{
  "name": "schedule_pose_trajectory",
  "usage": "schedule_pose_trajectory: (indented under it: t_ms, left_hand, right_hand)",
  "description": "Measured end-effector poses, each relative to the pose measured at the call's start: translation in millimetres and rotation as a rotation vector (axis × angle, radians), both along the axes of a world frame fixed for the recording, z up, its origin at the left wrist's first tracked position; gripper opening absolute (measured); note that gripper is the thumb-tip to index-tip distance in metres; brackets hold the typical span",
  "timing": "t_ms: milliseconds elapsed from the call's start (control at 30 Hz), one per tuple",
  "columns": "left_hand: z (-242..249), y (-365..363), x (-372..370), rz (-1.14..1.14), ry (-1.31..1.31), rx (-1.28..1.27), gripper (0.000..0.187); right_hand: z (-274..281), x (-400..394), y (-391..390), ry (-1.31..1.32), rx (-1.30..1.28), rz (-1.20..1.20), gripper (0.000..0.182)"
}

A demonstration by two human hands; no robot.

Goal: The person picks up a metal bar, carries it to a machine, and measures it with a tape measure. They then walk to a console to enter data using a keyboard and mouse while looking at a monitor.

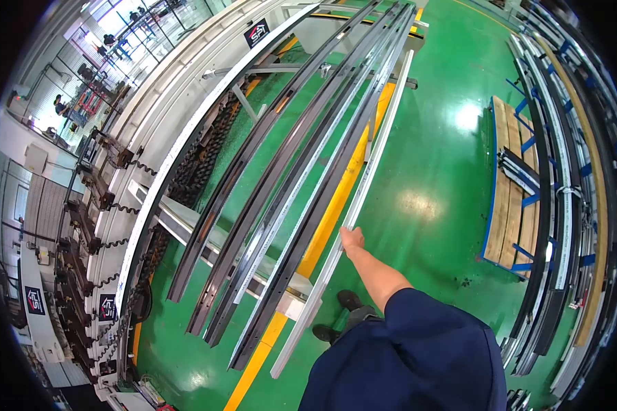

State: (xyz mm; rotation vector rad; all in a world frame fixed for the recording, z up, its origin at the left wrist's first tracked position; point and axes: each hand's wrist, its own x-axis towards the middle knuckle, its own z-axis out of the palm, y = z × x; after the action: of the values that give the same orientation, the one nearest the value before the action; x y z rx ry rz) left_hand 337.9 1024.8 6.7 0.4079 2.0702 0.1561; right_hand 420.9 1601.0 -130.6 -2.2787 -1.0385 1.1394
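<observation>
My right hand (pixel 352 240) is closed around the edge of a long white profile (pixel 370 179), near its middle. The profile lies lengthwise at the right side of a rack, its near end low in the view. Left of it, several long dark and silvery profiles (pixel 253 147) lie side by side across the supports, a little apart from one another. A white support block (pixel 295 301) shows under the near part of the white profile. My left hand is not in view.
A long machine (pixel 127 205) with coiled cables stands at the left. A wooden pallet (pixel 507 198) and a rack of long profiles (pixel 565 178) are at the right. A yellow line (pixel 353 168) crosses the green floor (pixel 418 157). My shoes (pixel 349 299) show beside the white profile.
</observation>
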Motion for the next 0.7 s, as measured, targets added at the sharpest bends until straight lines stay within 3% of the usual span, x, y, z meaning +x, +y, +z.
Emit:
schedule_pose_trajectory:
  t_ms: [233, 267, 400, 500, 567, 633, 700]
  left_hand:
    - [-0.5, -25.3, 14.8, 0.007, 0.028, -0.01, 0.03]
    - [-0.8, -32.3, 17.1, 0.003, 0.033, -0.016, 0.03]
    - [-10.7, -65.9, 24.9, -0.05, 0.091, 0.004, 0.028]
    - [-35.0, -94.7, 29.4, -0.2, 0.196, 0.055, 0.026]
    - [-61.1, -110.2, 23.2, -0.384, 0.335, 0.127, 0.026]
    - [-34.2, -78.1, 15.7, -0.236, 0.313, 0.008, 0.026]
    - [-49.9, -74.9, 5.2, -0.166, 0.38, 0.172, 0.029]
  right_hand:
    - [7.6, -7.2, 7.7, 0.085, -0.029, 0.171, 0.057]
    - [10.4, -9.3, 7.9, 0.065, 0.013, 0.216, 0.064]
    - [-6.2, -17.2, 18.4, 0.262, -0.05, 0.026, 0.088]
    - [20.3, -18.6, 20.8, 0.673, -0.09, -0.18, 0.081]
    - [-18.9, -2.7, 37.2, 1.106, -0.287, -0.081, 0.059]
    - [-20.7, -1.0, 37.1, 1.053, -0.264, -0.133, 0.041]
    - [-35.7, 0.8, 34.4, 1.052, -0.261, -0.157, 0.039]
